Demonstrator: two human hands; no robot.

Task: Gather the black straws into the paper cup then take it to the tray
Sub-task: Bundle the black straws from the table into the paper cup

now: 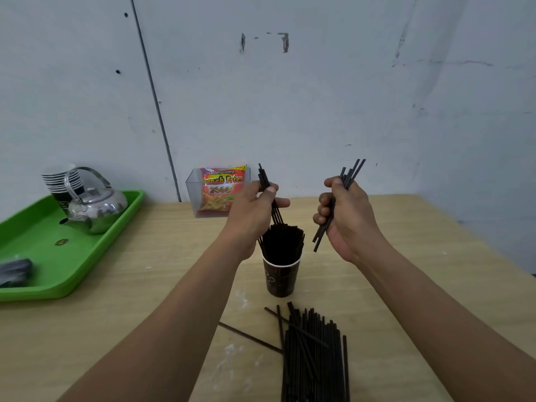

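- Head view, progress: the task is judged part done. The paper cup (280, 281) stands upright near the middle of the tabletop (150, 288). It is already packed with a dense bundle of black straws (282, 242), whose ends fan out above the rim.
- Head view, left hand (253, 217): fingers and thumb are curled round a small bunch of straws (264, 177), held near upright directly over the cup. Its lower ends reach the top of the bundle; whether they have entered cannot be told.
- Head view, right hand (346, 217): the fist is clenched round a second bunch (352, 172), tilted, to the right of the cup and clear of it.
- Head view, outstanding: a large loose pile (314, 355) lies at the near edge of the tabletop, just in front of the cup. One stray straw (249, 338) lies just to the left of the pile.
- Head view, outstanding: the cup has not gone to the green tray (43, 288), which sits at the left edge, well apart from it. The tray carries a steel kettle (95, 210) and a stack of paper cups (59, 178).
- Head view, condition: the straws are thin, straight and matte black. The cup is dark with a pale rim, narrow and heavily loaded, so tipping is judged a risk.
- Head view, other: a clear plastic box (193, 198) holding a French fries packet (222, 191) stands at the far edge.
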